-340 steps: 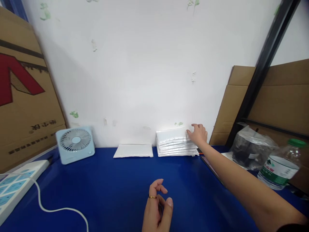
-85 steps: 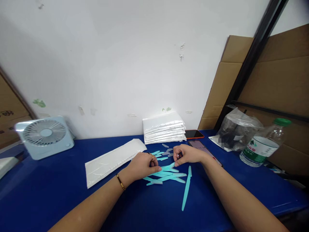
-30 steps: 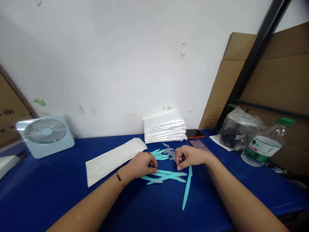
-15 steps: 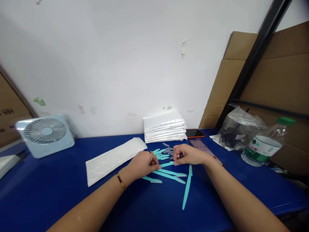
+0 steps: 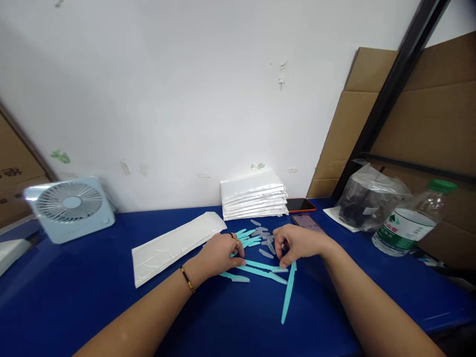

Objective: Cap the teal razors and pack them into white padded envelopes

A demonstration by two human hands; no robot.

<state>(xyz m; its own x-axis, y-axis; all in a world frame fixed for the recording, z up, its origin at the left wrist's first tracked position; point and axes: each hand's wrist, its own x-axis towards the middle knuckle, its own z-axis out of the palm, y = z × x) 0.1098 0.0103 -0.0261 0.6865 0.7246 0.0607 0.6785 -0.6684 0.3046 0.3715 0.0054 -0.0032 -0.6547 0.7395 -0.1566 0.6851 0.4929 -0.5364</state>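
Several turquoise eyebrow razors (image 5: 263,273) lie on the blue tabletop, their handles running under my left hand (image 5: 222,252). That hand is closed, thumb and fingers at the handle end of a razor; its fingers partly hide what they grip. My right hand (image 5: 293,244) hovers at the blade ends, thumb and forefinger apart, with nothing visible between them. Below it another razor (image 5: 287,297) points toward me. Behind the hands are a small pile of turquoise razors (image 5: 250,240) and several loose clear blade caps (image 5: 266,253).
A white padded mailer (image 5: 174,248) lies left of the hands, and a stack of similar mailers (image 5: 255,198) sits against the wall. Two phones, one at the back (image 5: 301,205) and one nearer (image 5: 308,223), lie right. A fan (image 5: 70,208) stands left, a water bottle (image 5: 405,225) right.
My right hand has moved right, away from my left hand, and its fingers have parted. The razor stretched between the hands is gone from there. One more clear cap shows beside the pile.
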